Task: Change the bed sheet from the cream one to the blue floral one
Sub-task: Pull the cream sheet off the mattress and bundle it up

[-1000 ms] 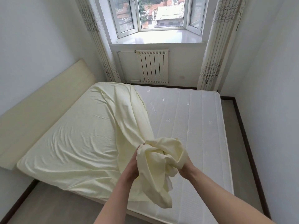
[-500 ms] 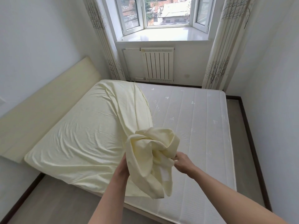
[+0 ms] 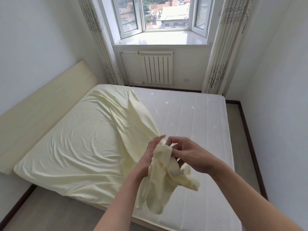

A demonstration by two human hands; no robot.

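- The left hand (image 3: 150, 155) is raised at the middle of the view, its fingers (image 3: 158, 140) straight and close together, pointing up and away; the gathered end of the cream sheet (image 3: 93, 139) lies against its palm side. Whether the thumb clamps the cloth cannot be told.
- The right hand (image 3: 188, 154) sits just right of the left one, fingers (image 3: 173, 142) curled, with thumb and fingertips pinching the cloth at the top of the bunch.
- Half a second ago the right hand pinched the bundle low on its right side and the left was hidden behind it; now the two hands meet at the top of it.
- Below the fingers the bunch hangs in two loose tails. It was a fuller ball at the earlier moment and is now thinner and more drawn out.
- From the fingertips a twisted band of the sheet runs up and left to the far corner of the bed, as before.
- Left of the hands the sheet covers the left half of the mattress (image 3: 191, 117), wrinkled; right of and beyond the fingers the white quilted mattress lies bare.
- A cream headboard (image 3: 41, 104) stands along the left wall.
- Beyond the bed are a white radiator (image 3: 156, 68), patterned curtains (image 3: 218, 52) and a bay window (image 3: 166, 14).
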